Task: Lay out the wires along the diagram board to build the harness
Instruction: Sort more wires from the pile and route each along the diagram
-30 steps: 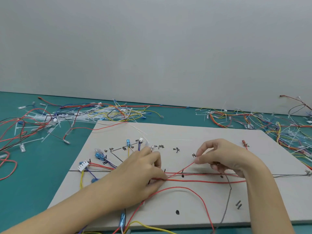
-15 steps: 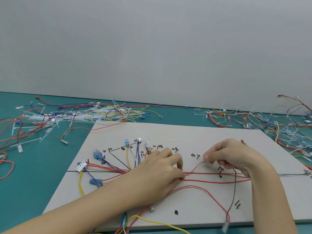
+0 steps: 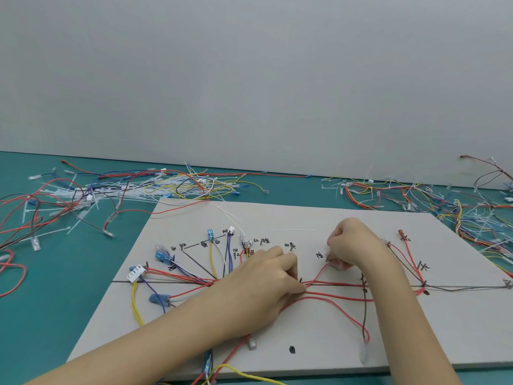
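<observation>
The pale diagram board [image 3: 305, 218] lies flat on the teal table, with drawn black lines and handwritten labels. Red, yellow, blue and white wires [image 3: 194, 279] fan out along its left part and meet at the horizontal line. My left hand [image 3: 263, 279] rests on the bundle at the board's middle, its fingertips pinching the red wires [image 3: 333, 286] by a small pin. My right hand [image 3: 349, 243] is curled, pinching the end of one red wire with a clear terminal near a label. A looping red wire [image 3: 349, 315] ends in a clear terminal near the board's front edge.
A heap of loose wires and white cable ties [image 3: 111, 190] lies at the back left of the table. Another tangle of wires [image 3: 444, 201] lies at the back right. A grey wall stands behind. A yellow wire [image 3: 244, 375] hangs over the board's front edge.
My right hand has carried the red wire's end up and to the right, toward a label. My left hand slid right along the bundle. The looping red wire has stretched further to the right.
</observation>
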### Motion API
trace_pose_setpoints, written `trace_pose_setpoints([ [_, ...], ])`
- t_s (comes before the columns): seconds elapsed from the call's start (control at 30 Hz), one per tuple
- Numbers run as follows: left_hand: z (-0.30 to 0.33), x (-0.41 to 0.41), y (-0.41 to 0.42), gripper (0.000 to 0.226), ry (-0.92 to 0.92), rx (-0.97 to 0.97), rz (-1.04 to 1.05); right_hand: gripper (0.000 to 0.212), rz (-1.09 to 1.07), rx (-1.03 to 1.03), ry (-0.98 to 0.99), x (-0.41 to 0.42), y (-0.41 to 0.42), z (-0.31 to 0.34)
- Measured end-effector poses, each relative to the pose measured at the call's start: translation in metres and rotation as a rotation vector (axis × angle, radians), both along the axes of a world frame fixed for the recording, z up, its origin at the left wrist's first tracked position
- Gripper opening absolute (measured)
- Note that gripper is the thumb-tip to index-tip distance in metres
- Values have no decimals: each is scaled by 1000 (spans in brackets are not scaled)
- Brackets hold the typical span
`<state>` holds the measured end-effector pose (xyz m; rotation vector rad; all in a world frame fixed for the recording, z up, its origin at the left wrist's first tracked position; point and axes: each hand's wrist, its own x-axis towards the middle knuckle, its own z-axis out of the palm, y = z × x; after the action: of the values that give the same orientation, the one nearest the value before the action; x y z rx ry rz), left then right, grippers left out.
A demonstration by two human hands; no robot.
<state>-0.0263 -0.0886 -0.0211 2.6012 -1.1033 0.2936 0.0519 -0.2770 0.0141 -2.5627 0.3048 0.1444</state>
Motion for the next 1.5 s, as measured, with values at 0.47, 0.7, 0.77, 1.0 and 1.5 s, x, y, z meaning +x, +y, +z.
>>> trace_pose_setpoints([
  [0.47, 1, -1, 1, 20, 127, -172, 7, 26, 81, -315, -141, -16, 44, 13],
  [0.7, 6, 7, 9, 14, 191, -268, 102, 34, 166, -308, -134, -39, 59, 21],
  [0.77, 6, 11, 13, 13, 187, -306, 156, 33, 165, -294, -133, -41, 63, 22],
  [1.0, 2, 20, 18, 13, 250, -421, 253, 19, 213, -283, -117, -52, 70, 22],
  [1.5, -1, 17, 12, 14, 275, -504, 249, 25, 283, -199, -174, -92, 77, 11],
])
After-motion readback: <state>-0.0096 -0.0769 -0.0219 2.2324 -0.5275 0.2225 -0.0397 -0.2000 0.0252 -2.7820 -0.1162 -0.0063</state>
